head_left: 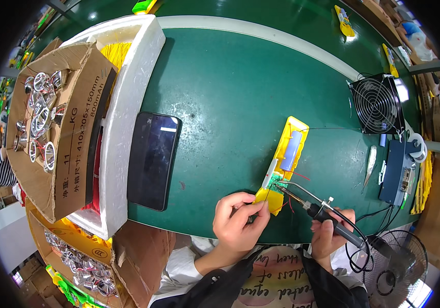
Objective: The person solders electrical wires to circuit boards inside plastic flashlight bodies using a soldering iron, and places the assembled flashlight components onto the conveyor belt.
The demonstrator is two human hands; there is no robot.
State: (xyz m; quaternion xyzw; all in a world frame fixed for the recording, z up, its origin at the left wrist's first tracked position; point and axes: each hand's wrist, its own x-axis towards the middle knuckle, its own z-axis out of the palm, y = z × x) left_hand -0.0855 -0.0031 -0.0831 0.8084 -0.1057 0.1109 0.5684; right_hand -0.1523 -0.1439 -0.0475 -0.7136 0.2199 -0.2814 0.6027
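left hand [239, 220], nearer, pinches something i can't discern at the long yellow plastic casing [287, 174] running forward; right hand [326, 237] grips a black-handled soldering iron [349, 235].

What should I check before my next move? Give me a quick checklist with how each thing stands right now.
1. Soldering iron gripped by its handle in the right hand: ok.
2. Left hand at the near end of the yellow housing: ok; whether its fingers pinch the housing or a thin wire is hidden.
3. Iron's tip touching the green circuit board: cannot tell; it is right at the board, but contact is too small to see.
4. Blue battery lying inside the housing: ok.
5. Red wire tucked inside the housing: not ok; it sticks out past the right edge.
6. Black box fan running: cannot tell.
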